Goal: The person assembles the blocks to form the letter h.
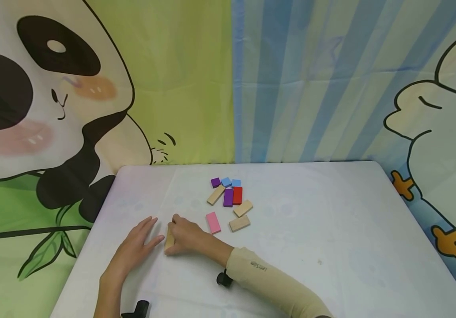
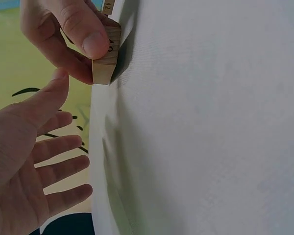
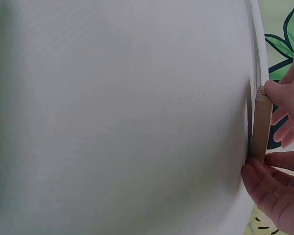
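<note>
My right hand grips a plain wooden block by its two ends, thumb at the near end and fingers at the far end. Markings show on the block's near end in the left wrist view. Down in the right wrist view, the same block sits between thumb and fingertips, close over the white cloth. Left of it, my left hand has its fingers spread and holds nothing; its thumb points toward the block.
Beyond the right hand lie a pink block, several wooden blocks, a red block, purple blocks and light blue blocks. All are on a white-covered table. A cartoon-printed curtain hangs behind.
</note>
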The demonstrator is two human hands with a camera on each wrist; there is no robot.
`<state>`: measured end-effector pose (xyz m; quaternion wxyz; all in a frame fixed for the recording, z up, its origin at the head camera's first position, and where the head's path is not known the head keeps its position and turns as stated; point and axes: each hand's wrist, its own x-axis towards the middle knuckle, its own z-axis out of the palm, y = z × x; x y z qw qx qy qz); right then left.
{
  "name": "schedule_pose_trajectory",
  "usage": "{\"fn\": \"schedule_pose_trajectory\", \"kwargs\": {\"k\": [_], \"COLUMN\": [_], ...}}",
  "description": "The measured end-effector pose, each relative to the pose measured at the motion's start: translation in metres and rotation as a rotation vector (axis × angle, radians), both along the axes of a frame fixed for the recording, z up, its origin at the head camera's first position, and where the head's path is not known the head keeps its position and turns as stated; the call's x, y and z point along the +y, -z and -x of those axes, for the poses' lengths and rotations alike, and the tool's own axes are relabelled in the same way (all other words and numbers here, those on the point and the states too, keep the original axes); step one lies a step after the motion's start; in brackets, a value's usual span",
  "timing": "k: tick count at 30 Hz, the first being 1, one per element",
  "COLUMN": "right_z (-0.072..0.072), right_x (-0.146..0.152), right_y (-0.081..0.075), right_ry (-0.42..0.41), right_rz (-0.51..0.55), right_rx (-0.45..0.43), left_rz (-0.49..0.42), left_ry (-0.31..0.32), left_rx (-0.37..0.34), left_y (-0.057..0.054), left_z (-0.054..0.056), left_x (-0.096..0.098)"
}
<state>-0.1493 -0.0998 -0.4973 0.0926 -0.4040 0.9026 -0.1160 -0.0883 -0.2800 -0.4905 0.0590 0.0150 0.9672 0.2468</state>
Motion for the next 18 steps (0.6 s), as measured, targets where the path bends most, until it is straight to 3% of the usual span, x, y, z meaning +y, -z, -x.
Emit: {"fn": "schedule_pose_trajectory", "kwargs": {"k": [18], "right_z": [-0.0089], "right_x": [-0.0069], "right_y": [0.004], "right_ry": [0.027], "right_rz": [-0.068], "right_rx": [0.118], "left_rz": [-0.025], "left_ry": [0.021], "left_rx": [0.016], "left_y": [0.0058], "left_z": [-0.0032], "left_x": [-0.0039]}}
